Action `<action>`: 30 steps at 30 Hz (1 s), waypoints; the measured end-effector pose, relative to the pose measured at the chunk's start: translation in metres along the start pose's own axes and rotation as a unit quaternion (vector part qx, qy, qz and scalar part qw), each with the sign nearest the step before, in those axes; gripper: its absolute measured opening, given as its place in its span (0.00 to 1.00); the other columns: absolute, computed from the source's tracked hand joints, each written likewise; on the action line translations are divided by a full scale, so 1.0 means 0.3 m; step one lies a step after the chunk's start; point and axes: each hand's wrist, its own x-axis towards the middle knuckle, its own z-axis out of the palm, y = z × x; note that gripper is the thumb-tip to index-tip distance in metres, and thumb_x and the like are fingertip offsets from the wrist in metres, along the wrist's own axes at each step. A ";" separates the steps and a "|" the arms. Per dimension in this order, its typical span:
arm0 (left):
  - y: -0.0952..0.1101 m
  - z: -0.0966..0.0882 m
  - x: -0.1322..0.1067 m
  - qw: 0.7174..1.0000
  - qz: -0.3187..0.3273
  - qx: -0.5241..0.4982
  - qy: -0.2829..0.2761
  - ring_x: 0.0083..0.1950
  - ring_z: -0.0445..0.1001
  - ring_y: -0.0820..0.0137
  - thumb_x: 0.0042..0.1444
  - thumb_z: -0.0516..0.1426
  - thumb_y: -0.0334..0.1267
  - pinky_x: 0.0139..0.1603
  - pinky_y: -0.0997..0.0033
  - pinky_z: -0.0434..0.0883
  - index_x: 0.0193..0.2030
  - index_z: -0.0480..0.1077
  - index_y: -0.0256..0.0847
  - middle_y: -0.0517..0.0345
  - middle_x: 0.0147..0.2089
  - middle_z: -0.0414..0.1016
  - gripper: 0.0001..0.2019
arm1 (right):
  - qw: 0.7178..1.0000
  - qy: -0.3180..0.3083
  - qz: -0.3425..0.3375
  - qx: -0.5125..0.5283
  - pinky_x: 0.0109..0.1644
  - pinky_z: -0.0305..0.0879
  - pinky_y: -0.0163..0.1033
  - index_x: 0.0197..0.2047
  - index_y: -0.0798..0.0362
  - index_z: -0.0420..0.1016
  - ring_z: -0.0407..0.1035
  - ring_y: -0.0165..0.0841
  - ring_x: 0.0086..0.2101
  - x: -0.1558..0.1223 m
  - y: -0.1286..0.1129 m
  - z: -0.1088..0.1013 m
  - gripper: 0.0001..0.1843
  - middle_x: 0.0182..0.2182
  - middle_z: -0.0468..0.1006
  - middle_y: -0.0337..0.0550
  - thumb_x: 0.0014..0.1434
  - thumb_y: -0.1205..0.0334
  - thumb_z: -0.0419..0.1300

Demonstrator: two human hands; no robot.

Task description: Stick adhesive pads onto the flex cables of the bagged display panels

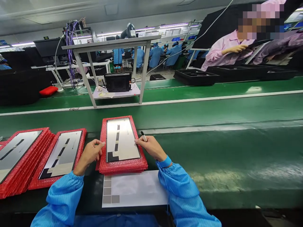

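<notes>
Before me a flat silver display panel (125,138), with a black strip and a black lower corner, lies on a stack of red bubble-wrap sheets (123,167). My right hand (151,146) holds a white marker pen (143,136) with a black end pointing up, and its fingertips touch the panel's right edge. At the left edge of the stack is my left hand (91,154). Its fingers are curled, thumb and forefinger together; whether they pinch the wrap is hard to tell. Under the near edge of the stack lies a white sheet (139,189) with grey squares.
To the left stand another panel (62,154) on red wrap and a taller red stack with a panel (17,146). A metal stand (113,44) with a small monitor (118,82) rises beyond. Black trays (196,77) and a person in pink (227,47) are across the green bench.
</notes>
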 end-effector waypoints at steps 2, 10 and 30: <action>-0.006 -0.002 0.001 1.000 -0.011 0.008 0.000 0.15 0.66 0.73 0.55 0.59 0.68 0.15 0.77 0.55 0.37 0.65 0.41 0.65 0.22 0.70 0.28 | 1.000 -0.002 -0.001 -0.017 0.32 0.56 0.38 0.22 0.55 0.79 0.61 0.31 0.26 -0.003 -0.005 -0.003 0.21 0.19 0.71 0.37 0.51 0.46 0.71; 0.040 0.033 -0.069 0.991 0.024 0.118 0.063 0.43 0.81 0.55 0.52 0.65 0.66 0.44 0.58 0.75 0.60 0.66 0.39 0.51 0.41 0.80 0.39 | 0.999 -0.002 0.005 -0.042 0.30 0.53 0.38 0.21 0.53 0.71 0.57 0.30 0.25 -0.009 -0.010 0.014 0.23 0.19 0.66 0.33 0.46 0.43 0.72; -0.011 0.017 0.038 0.986 0.082 0.119 0.087 0.29 0.70 0.69 0.65 0.52 0.58 0.31 0.71 0.62 0.34 0.70 0.40 0.60 0.28 0.73 0.22 | 0.998 0.018 0.010 -0.064 0.30 0.55 0.38 0.20 0.53 0.73 0.59 0.31 0.24 -0.008 0.007 0.013 0.22 0.18 0.68 0.36 0.48 0.44 0.71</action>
